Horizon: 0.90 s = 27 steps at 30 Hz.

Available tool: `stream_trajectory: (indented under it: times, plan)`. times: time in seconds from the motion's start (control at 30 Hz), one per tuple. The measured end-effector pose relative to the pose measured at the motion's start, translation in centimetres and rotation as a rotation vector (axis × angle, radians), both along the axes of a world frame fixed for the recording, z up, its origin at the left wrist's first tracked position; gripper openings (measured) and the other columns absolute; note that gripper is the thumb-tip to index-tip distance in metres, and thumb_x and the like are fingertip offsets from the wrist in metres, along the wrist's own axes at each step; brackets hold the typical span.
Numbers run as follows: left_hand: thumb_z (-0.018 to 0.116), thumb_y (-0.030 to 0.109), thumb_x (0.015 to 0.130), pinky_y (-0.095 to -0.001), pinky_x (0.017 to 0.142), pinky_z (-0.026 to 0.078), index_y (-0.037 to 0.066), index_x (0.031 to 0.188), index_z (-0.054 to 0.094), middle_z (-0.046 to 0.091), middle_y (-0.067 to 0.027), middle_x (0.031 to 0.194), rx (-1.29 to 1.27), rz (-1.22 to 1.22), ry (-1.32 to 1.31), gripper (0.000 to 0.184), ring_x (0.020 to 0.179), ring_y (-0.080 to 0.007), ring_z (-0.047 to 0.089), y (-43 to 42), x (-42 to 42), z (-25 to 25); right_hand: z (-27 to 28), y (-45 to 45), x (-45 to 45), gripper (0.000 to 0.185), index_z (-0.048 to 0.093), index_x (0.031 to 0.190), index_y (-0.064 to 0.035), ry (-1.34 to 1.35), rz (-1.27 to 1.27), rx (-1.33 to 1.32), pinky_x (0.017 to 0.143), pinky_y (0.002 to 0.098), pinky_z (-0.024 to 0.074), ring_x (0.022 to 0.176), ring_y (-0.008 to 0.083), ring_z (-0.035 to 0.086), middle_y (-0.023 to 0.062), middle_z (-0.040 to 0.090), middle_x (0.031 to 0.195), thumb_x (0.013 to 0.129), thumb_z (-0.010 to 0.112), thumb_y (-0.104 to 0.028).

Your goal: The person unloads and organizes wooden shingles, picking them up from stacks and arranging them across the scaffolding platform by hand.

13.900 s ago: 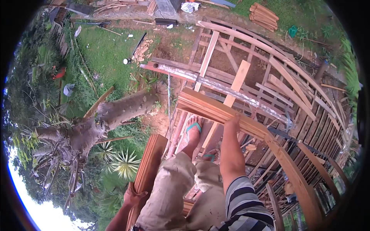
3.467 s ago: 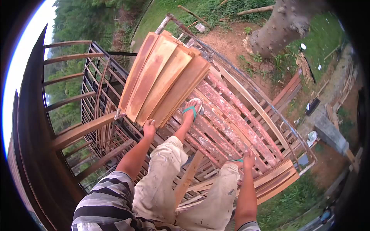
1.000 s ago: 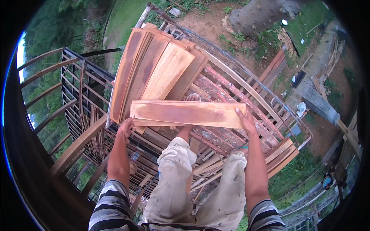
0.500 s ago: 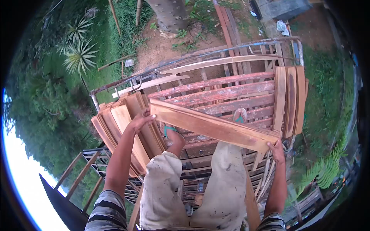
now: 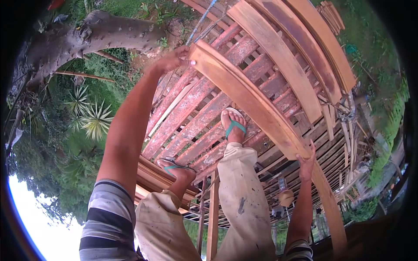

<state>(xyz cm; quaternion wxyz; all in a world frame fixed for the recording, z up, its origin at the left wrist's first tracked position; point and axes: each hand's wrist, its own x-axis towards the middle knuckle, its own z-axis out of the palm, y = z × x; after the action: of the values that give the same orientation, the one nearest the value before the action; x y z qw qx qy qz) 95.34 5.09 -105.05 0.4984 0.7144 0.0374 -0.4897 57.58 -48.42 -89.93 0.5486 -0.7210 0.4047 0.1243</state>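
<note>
Both my hands carry a short stack of reddish-brown wooden boards [image 5: 248, 98], slanting from upper left to lower right in front of me. My left hand [image 5: 173, 61] grips the far upper end, its thumb on the top face. At the lower right end, my right hand [image 5: 306, 160] is closed around the edge. Just beyond the held boards lie more wooden boards [image 5: 283, 56], stacked across the right side of the slatted platform. How many boards are in my hands I cannot tell exactly.
I stand in sandals on red-painted slats [image 5: 187, 104] with gaps between them. Another board pile [image 5: 165, 178] lies by my left foot. A metal rail [image 5: 202, 19] edges the platform's far side. Beyond are a tree trunk [image 5: 109, 32], plants and ground lower down.
My view and body have turned to the right, with the held boards now nearer the right-hand pile and more steeply slanted. My right-side foot has stepped forward. Both hands keep their grip.
</note>
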Motion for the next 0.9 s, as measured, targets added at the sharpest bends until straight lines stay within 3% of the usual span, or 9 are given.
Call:
stream_trajectory:
  times: [0.17, 0.2, 0.3, 0.43, 0.57, 0.6, 0.7, 0.8, 0.9]
  plan:
    - [0.084, 0.012, 0.080, -0.0389, 0.123, 0.027, 0.009, 0.148, 0.042, 0.047, -0.0067, 0.151, -0.059, -0.277, -0.334, 0.080, 0.146, -0.0229, 0.035, -5.0, 6.9, -1.1, -5.3, -2.3, -0.9, 0.078, 0.044, 0.145, -0.0015, 0.053, 0.004, -0.133, 0.108, 0.0343, 0.0449, 0.124, 0.0232, 0.055, 0.0133, 0.054, 0.135, 0.075, 0.078, 0.008]
    - [0.086, 0.009, 0.076, -0.0362, 0.122, 0.028, 0.009, 0.147, 0.042, 0.049, -0.0076, 0.149, -0.101, -0.332, -0.365, 0.084, 0.144, -0.0223, 0.038, -5.1, 7.5, -1.5, -6.9, -1.9, -1.0, 0.078, 0.044, 0.144, -0.0002, 0.024, 0.110, -0.243, 0.106, 0.0346, 0.0465, 0.123, 0.0237, 0.056, 0.0139, 0.055, 0.135, 0.075, 0.079, 0.010]
    - [0.089, 0.011, 0.072, -0.0336, 0.114, 0.037, 0.011, 0.140, 0.048, 0.060, -0.0052, 0.135, -0.024, -0.358, -0.479, 0.079, 0.130, -0.0204, 0.050, -4.6, 6.7, -3.2, -12.9, -0.2, -2.5, 0.076, 0.046, 0.141, 0.0005, -0.110, -0.088, -0.149, 0.105, 0.0343, 0.0474, 0.121, 0.0238, 0.057, 0.0144, 0.056, 0.133, 0.074, 0.081, 0.010]
    - [0.086, 0.004, 0.072, -0.0356, 0.117, 0.036, 0.011, 0.145, 0.045, 0.056, -0.0081, 0.143, 0.177, -0.459, -0.478, 0.084, 0.138, -0.0235, 0.048, -5.8, 6.0, 0.6, -11.6, 1.1, -3.0, 0.074, 0.049, 0.137, -0.0024, -0.044, -0.060, -0.231, 0.098, 0.0352, 0.0507, 0.118, 0.0235, 0.059, 0.0164, 0.060, 0.129, 0.073, 0.084, 0.007]
    - [0.083, 0.004, 0.075, -0.0360, 0.112, 0.041, 0.010, 0.142, 0.048, 0.057, -0.0099, 0.142, 0.214, -0.488, -0.639, 0.076, 0.132, -0.0241, 0.053, -4.4, 5.0, -0.5, -10.7, 2.0, -2.9, 0.068, 0.053, 0.132, -0.0032, -0.003, 0.133, -0.442, 0.092, 0.0422, 0.0509, 0.108, 0.0336, 0.064, 0.0189, 0.063, 0.119, 0.073, 0.087, -0.004]
    - [0.082, 0.003, 0.076, -0.0363, 0.110, 0.042, 0.009, 0.137, 0.051, 0.059, -0.0094, 0.139, 0.186, -0.453, -0.668, 0.069, 0.129, -0.0244, 0.055, -4.4, 4.7, -0.5, -10.4, 2.1, -2.5, 0.065, 0.055, 0.130, -0.0043, 0.034, 0.233, -0.551, 0.093, 0.0452, 0.0496, 0.106, 0.0390, 0.063, 0.0205, 0.064, 0.117, 0.073, 0.087, -0.006]
    - [0.086, 0.010, 0.071, -0.0415, 0.102, 0.047, 0.012, 0.130, 0.054, 0.065, -0.0140, 0.125, 0.158, -0.401, -0.745, 0.068, 0.122, -0.0344, 0.058, -3.3, 4.6, -3.0, -10.0, 2.0, -1.4, 0.062, 0.056, 0.127, -0.0044, 0.121, 0.182, -0.482, 0.094, 0.0447, 0.0492, 0.107, 0.0388, 0.063, 0.0212, 0.064, 0.117, 0.072, 0.085, -0.005]
    - [0.083, 0.007, 0.073, -0.0411, 0.100, 0.048, 0.012, 0.127, 0.056, 0.066, -0.0136, 0.123, 0.174, -0.320, -0.727, 0.061, 0.120, -0.0347, 0.060, -5.1, 4.4, 0.0, -9.6, 2.2, -2.1, 0.059, 0.057, 0.125, -0.0036, -0.008, 0.166, -0.494, 0.093, 0.0448, 0.0491, 0.108, 0.0390, 0.063, 0.0209, 0.064, 0.116, 0.072, 0.084, -0.005]
    - [0.083, 0.003, 0.075, -0.0346, 0.104, 0.046, 0.011, 0.131, 0.054, 0.064, -0.0073, 0.128, 0.205, -0.429, -0.743, 0.063, 0.121, -0.0235, 0.060, -5.0, 4.7, 0.1, -10.6, 2.3, -2.6, 0.058, 0.057, 0.123, -0.0029, 0.013, 0.167, -0.515, 0.091, 0.0451, 0.0500, 0.107, 0.0390, 0.062, 0.0197, 0.064, 0.114, 0.072, 0.084, -0.003]
